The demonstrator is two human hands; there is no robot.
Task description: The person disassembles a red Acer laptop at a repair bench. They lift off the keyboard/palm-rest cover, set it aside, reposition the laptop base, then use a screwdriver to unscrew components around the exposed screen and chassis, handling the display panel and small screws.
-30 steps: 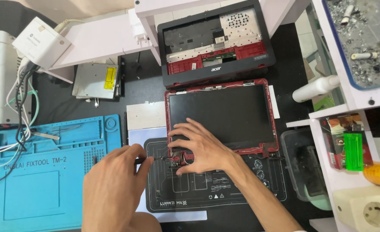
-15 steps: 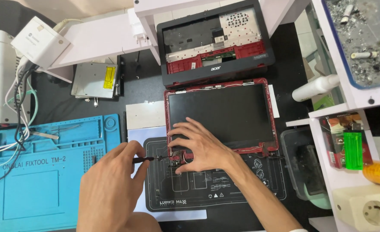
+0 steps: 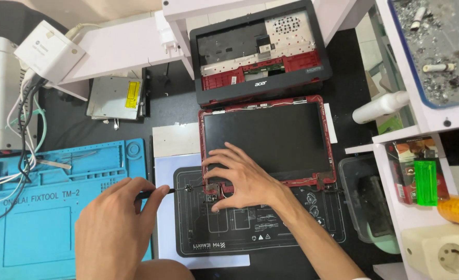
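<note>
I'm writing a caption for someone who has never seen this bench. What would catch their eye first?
Centre stage is a red-framed laptop screen panel lying flat, with the right hand pressing its lower left corner while the left hand aims a thin screwdriver at the hinge there. Above it sits the stripped laptop base; a bright blue repair mat fills the left.

blue repair mat [image 3: 48, 218] | optical drive [image 3: 116, 98] | white bottle [image 3: 381, 107] | green lighter [image 3: 425, 182] | ashtray tray [image 3: 437, 46]
</note>
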